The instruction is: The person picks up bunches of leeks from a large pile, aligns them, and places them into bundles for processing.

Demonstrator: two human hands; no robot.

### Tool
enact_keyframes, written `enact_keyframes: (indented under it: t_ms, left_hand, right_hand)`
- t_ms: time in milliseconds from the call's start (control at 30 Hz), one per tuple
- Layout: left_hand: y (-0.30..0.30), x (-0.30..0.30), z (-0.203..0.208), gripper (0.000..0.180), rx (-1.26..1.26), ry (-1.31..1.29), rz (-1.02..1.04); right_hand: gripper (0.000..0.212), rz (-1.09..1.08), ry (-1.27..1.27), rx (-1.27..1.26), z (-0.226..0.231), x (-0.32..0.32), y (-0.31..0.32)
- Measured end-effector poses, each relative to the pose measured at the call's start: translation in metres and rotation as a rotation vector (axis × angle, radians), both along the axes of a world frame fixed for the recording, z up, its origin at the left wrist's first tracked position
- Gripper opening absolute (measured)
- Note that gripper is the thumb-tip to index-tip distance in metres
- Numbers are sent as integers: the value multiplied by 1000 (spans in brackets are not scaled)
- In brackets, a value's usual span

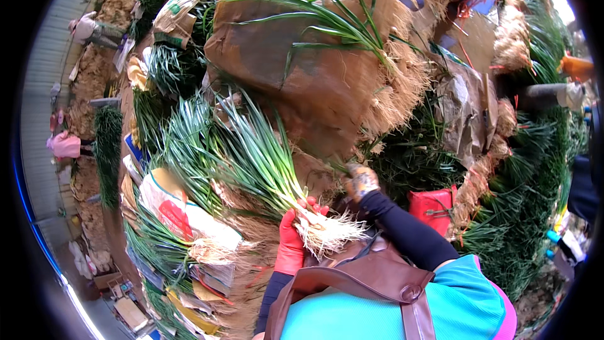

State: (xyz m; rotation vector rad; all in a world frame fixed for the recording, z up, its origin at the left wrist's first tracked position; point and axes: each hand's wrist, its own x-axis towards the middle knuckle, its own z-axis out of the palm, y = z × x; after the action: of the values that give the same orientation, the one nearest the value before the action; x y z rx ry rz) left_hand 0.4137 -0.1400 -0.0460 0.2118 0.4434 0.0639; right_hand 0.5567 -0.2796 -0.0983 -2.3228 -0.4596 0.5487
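Observation:
My left hand (291,239), in a red glove, is closed around a bunch of green onions (277,182) near their white lower ends. Pale stringy roots (327,232) spread out to the right of the grip, and long green leaves point up and left. My right hand (362,182), in a patterned glove, is a little farther off to the right, over trimmed green leaves. Motion blurs its fingers, so whether it holds anything is unclear. Farther ahead, loose green onions (377,47) lie across a brown sheet (283,69) with a thick fringe of roots at its right edge.
More green onions (189,145) are heaped at the left beside a white and red sack (170,204). A red box-like object (432,209) sits right of my forearm, near a long row of bundles (522,214). Other people (65,145) are at the far left.

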Motion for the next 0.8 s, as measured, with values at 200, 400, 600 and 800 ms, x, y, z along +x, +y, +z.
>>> enact_keyframes:
  t_ms: [200, 400, 600, 800]
  left_hand:
    - [-5, 20, 15, 66, 9, 32, -91]
    - [-11, 62, 8, 69, -115, 3, -191]
    - [-12, 82, 15, 61, -20, -41, -97]
    - [-12, 75, -19, 44, -215, -45, -44]
  right_hand:
    - [46, 450, 127, -707, 45, 44, -73]
    - [58, -391, 328, 870, 73, 7, -53]
    - [72, -407, 464, 1235, 108, -2, 10]
    - [60, -280, 665, 1290, 90, 8, 28]
